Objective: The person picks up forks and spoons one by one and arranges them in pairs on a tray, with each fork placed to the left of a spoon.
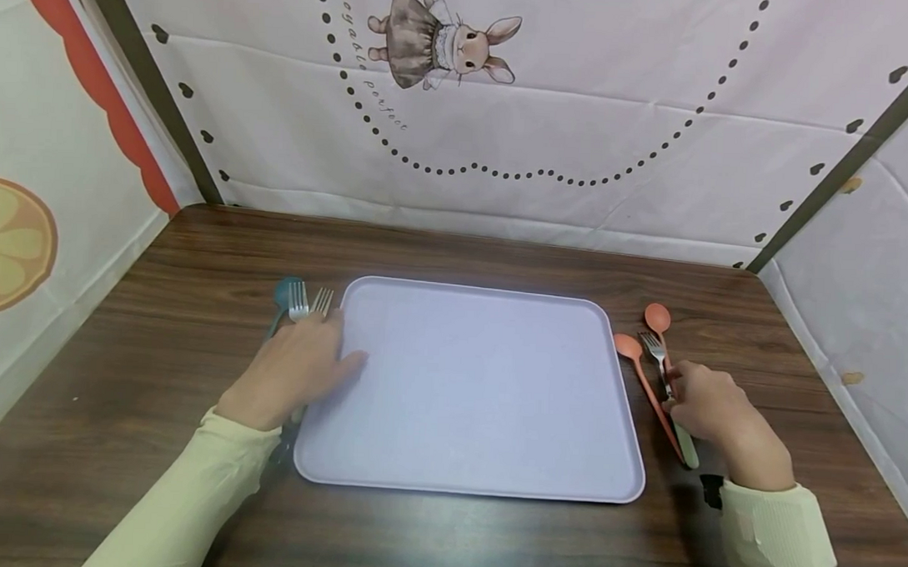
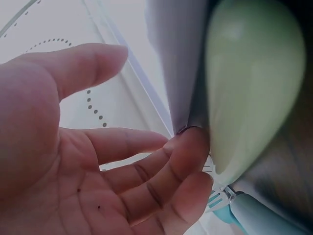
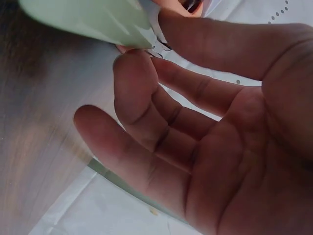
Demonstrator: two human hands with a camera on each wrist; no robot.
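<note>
In the head view, a pale lavender tray (image 1: pixel 473 393) lies between my hands. My left hand (image 1: pixel 293 370) is over the forks beside the tray's left edge, its thumb spread over the tray. The tines of two forks (image 1: pixel 298 300) show beyond its fingers, with a teal spoon (image 1: pixel 284 293) alongside. The left wrist view has those fingers against a green handle (image 2: pixel 254 83), thumb well apart. My right hand (image 1: pixel 712 405) pinches a green-handled fork (image 1: pixel 686 446) near its neck, between thumb and fingers. Two orange spoons (image 1: pixel 628 347) lie beside that fork.
The brown wooden table (image 1: pixel 445 533) has white printed cloth walls (image 1: pixel 549 128) at its back and sides. A dark object (image 1: pixel 711 490) shows by my right wrist.
</note>
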